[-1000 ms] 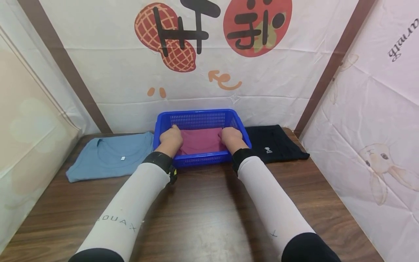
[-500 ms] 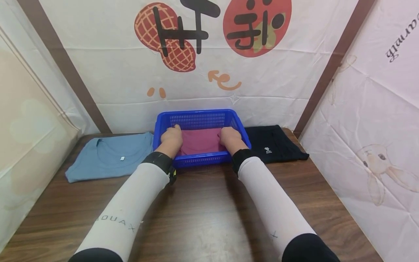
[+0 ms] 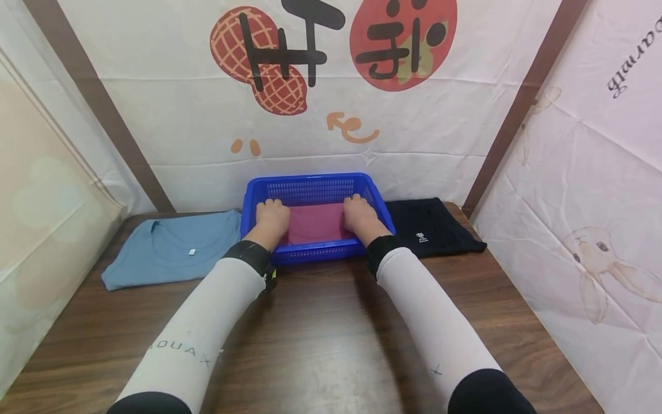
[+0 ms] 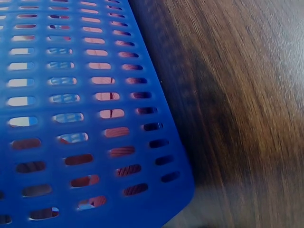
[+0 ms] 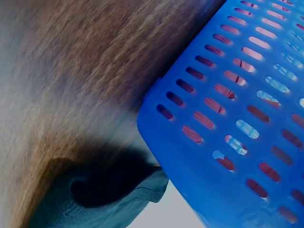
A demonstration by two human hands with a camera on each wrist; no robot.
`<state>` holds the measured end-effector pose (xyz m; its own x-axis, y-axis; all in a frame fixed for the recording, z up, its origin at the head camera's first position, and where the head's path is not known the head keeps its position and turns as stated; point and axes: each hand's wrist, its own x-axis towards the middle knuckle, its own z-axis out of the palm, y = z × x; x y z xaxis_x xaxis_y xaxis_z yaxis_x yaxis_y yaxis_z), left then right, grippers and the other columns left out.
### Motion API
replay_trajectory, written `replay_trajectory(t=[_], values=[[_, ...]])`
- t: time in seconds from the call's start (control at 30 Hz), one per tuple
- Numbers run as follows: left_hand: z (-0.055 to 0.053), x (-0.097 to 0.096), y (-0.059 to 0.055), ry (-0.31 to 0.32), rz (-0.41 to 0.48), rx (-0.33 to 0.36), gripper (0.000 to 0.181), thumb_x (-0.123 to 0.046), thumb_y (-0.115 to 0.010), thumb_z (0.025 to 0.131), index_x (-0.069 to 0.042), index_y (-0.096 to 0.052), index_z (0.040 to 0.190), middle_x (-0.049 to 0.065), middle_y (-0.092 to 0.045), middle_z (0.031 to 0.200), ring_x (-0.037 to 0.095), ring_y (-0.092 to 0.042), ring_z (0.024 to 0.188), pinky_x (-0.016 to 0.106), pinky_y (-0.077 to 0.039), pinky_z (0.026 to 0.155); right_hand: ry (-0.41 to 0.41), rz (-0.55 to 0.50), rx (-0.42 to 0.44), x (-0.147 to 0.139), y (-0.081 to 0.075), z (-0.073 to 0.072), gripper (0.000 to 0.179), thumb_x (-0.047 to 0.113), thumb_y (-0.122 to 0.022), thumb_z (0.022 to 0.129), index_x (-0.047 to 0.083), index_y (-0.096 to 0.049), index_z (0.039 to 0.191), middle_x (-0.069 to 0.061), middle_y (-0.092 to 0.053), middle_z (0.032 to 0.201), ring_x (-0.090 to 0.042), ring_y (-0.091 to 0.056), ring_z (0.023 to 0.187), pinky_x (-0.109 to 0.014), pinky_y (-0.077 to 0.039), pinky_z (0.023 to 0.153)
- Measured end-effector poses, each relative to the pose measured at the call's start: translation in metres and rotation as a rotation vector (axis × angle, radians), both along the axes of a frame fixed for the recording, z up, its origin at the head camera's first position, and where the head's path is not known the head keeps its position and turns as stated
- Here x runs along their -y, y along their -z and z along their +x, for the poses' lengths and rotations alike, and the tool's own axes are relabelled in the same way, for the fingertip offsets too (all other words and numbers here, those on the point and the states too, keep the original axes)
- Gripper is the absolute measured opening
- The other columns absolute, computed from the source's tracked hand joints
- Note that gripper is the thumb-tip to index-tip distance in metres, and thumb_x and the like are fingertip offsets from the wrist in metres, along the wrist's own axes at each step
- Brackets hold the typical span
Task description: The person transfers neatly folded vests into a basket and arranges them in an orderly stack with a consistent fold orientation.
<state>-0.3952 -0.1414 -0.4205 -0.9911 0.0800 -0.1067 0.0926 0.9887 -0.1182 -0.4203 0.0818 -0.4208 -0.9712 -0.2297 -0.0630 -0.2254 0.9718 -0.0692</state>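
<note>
A folded pink shirt (image 3: 316,223) lies inside a blue perforated plastic basket (image 3: 320,252). My left hand (image 3: 272,219) is inside the basket at the shirt's left edge, back of the hand and bent knuckles upward. At the right edge is my right hand (image 3: 360,217), placed much the same way. The fingertips of both are hidden, so I cannot tell whether they still pinch the cloth. Both wrist views show the outside of the basket wall (image 4: 102,107), pink cloth showing through its slots, and no fingers.
To the left of the basket a folded blue-grey shirt (image 3: 176,247) lies on the wooden table (image 3: 315,345). A folded black shirt (image 3: 434,227) lies to its right. A printed fabric wall (image 3: 196,138) stands directly behind the basket.
Both hands have turned from fists with thumbs inward to knuckles upward, with the right hand slightly higher. The basket and shirts keep their places; the view shifted slightly.
</note>
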Motion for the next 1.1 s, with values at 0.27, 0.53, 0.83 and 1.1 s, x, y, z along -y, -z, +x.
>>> replay_trajectory(t=[0.27, 0.53, 0.83, 1.1], values=[[0.009, 0.002, -0.012, 0.012, 0.126, 0.022, 0.036, -0.014, -0.047, 0.101, 0.001, -0.066, 0.127, 0.025, -0.064, 0.130, 0.043, -0.058, 0.122, 0.060, -0.048, 0.101, -0.014, -0.092, 0.001, -0.005, -0.006, -0.002, 0.057, 0.027, -0.064, 0.099, 0.005, -0.046, 0.149, -0.021, -0.047, 0.145, -0.035, -0.052, 0.132, -0.051, -0.046, 0.109], [0.022, 0.010, -0.031, 0.074, 0.298, 0.040, 0.048, -0.017, -0.059, 0.095, -0.006, -0.060, 0.141, 0.020, -0.058, 0.144, 0.039, -0.051, 0.136, 0.057, -0.044, 0.109, -0.138, -0.078, -0.046, -0.010, -0.019, 0.003, 0.042, 0.034, -0.059, 0.102, 0.011, -0.061, 0.137, -0.011, -0.060, 0.134, -0.026, -0.057, 0.127, -0.046, -0.047, 0.108], [0.049, 0.016, -0.040, 0.182, 0.281, -0.037, 0.040, -0.023, -0.056, 0.101, -0.005, -0.064, 0.135, 0.020, -0.062, 0.134, 0.036, -0.056, 0.129, 0.055, -0.047, 0.106, -0.246, -0.095, -0.087, -0.015, -0.033, 0.026, 0.040, 0.038, -0.056, 0.104, 0.011, -0.065, 0.132, -0.009, -0.065, 0.127, -0.023, -0.061, 0.119, -0.043, -0.050, 0.104], [0.097, 0.015, -0.044, 0.290, 0.313, -0.129, 0.035, -0.029, -0.059, 0.104, -0.008, -0.068, 0.129, 0.015, -0.064, 0.131, 0.034, -0.060, 0.125, 0.054, -0.049, 0.104, -0.319, -0.139, -0.169, -0.030, -0.035, 0.053, 0.036, 0.038, -0.057, 0.104, 0.011, -0.069, 0.125, -0.006, -0.068, 0.118, -0.022, -0.063, 0.113, -0.042, -0.053, 0.100]])
